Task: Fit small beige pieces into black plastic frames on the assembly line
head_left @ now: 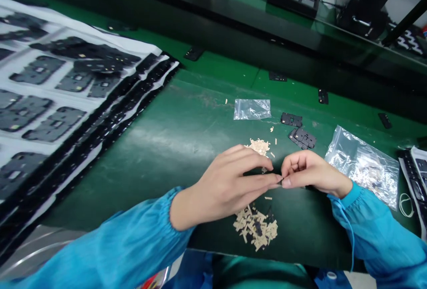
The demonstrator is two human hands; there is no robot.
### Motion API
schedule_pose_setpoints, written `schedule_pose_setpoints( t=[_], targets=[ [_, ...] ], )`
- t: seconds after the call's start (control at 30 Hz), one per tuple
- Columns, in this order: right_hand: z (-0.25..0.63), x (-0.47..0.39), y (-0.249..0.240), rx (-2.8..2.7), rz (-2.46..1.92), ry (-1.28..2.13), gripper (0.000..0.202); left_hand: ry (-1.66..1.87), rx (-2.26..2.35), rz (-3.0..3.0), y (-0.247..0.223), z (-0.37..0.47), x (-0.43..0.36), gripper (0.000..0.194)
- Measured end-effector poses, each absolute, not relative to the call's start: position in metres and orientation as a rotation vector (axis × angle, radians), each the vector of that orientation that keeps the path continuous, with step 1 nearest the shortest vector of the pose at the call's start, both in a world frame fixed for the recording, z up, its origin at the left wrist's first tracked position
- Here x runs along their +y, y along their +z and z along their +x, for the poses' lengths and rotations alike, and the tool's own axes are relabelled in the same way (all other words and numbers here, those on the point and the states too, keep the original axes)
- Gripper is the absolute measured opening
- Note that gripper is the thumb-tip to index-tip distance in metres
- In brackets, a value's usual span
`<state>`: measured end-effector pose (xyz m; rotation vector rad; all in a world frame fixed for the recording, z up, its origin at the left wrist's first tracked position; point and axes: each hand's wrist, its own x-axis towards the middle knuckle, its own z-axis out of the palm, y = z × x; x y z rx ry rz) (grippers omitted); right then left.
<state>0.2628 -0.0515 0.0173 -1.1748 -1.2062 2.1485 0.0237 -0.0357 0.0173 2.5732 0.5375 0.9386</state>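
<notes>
My left hand (230, 182) reaches in from the left, its fingertips pinched together over the green mat. Facing it, my right hand (308, 173) is closed, with thumb and index finger meeting the left fingertips. Between them is a small dark piece (280, 181), mostly hidden by the fingers, so its exact kind cannot be made out. A pile of pale short strips (255, 226) mixed with dark bits lies below my hands. Behind my left fingers is a second heap of small pale pieces (259, 146), partly covered.
Flat black plastic parts (303, 138) lie beyond my right hand, near a small clear bag (252, 109). A larger clear bag (365, 164) lies at the right. Stacked white-lined trays (63, 98) of black parts fill the left. A dark ledge (233, 26) crosses the back.
</notes>
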Motion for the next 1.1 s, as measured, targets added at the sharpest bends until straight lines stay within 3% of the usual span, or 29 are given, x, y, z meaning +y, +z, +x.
schedule_pose_setpoints(
  t=[0.23,0.43,0.73,1.1],
  targets=[
    [0.257,-0.039,0.018,-1.258,-1.261,1.922,0.023,0.73,0.733,2.064,0.021,0.032,-0.015,0.018],
    [0.249,-0.045,0.021,-1.425,-1.44,1.699,0.018,0.549,0.829,2.033,0.014,0.033,-0.012,0.024],
    [0.245,-0.046,0.016,-1.361,-1.416,1.732,0.017,0.525,0.798,1.961,0.011,0.034,-0.012,0.022],
    [0.24,-0.049,0.006,-1.23,-1.495,1.507,0.017,0.653,0.88,1.71,0.008,0.036,-0.016,0.02]
  ],
)
